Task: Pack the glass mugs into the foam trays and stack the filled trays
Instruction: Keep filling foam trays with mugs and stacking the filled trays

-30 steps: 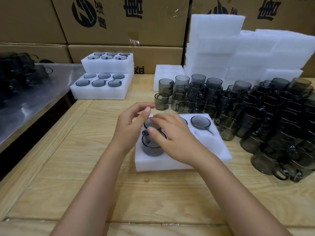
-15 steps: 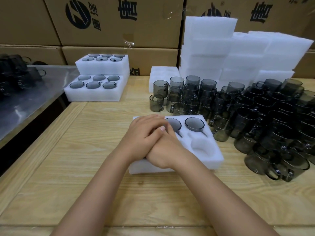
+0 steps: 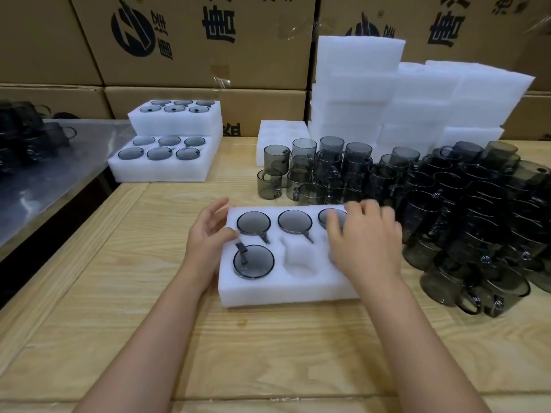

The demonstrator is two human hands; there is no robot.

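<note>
Foam tray (image 3: 286, 295): loose mugs (image 3: 465, 222) crowd its right and back edges, open table (image 3: 119, 293) left and front. Left hand (image 3: 205, 239) spread, touching left edge; right hand (image 3: 369, 245) loosely curled above, holding nothing.

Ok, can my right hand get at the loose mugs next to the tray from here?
Probably yes. The right hand is empty over the right end of the foam tray, and the loose mugs stand just beyond it, with nothing between.
</note>
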